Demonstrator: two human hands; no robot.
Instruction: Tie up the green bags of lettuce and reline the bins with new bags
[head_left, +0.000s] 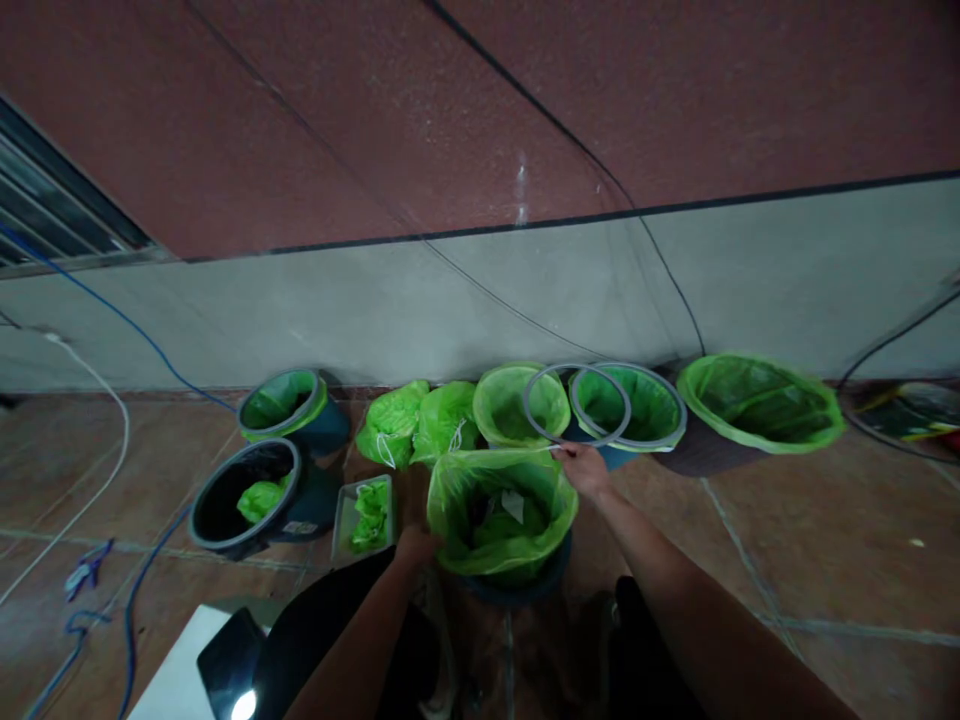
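A trash bin (517, 590) stands between my knees, lined with a light green garbage bag (457, 500) folded over its top. Some pale and green pieces lie inside. My left hand (417, 548) is closed at the bag's left edge; its fingers are dim. My right hand (586, 468) is at the bag's far right edge, closed on a thin grey bin ring (526, 402) that tilts up above the bag. A bit of white drawstring shows by its fingertips.
Along the wall stand more lined bins, including a wide bin (694, 385) and a ringed bin (652, 445). Two tied green bags (397, 420) sit beside them. To the left are a dark bin (206, 510), a tray (341, 530) of green plastic and a blue cable (131, 600).
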